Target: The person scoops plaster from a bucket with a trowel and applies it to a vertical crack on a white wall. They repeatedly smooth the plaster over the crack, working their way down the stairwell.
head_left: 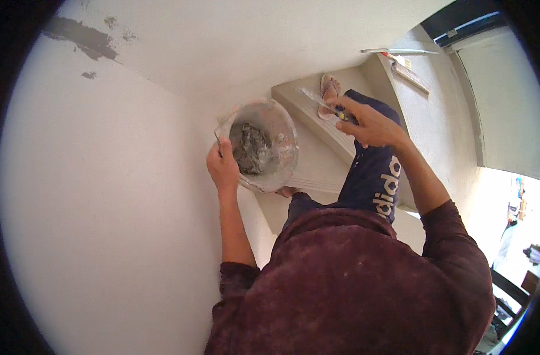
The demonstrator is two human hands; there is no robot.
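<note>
My left hand (223,166) is closed on the left side of a bucket (289,145), at its rim or a thin grey piece there; which one I cannot tell. The bucket is tilted, so its mouth faces me, and its inside is smeared pale. Wet grey mortar (250,149) lies in the bottom. My right hand (367,122) is wrapped round the dark and yellow handle of a putty knife (315,98), to the right of the bucket and above my leg. The knife's thin blade points up and left, apart from the bucket.
Pale stairs (326,127) run under my sandalled feet. On a higher step lie a red-handled brush (403,61), a long flat tool (411,78) and a thin metal bar (394,51). A white wall (104,195) stands close on the left, with a grey mortar patch (83,36) high up.
</note>
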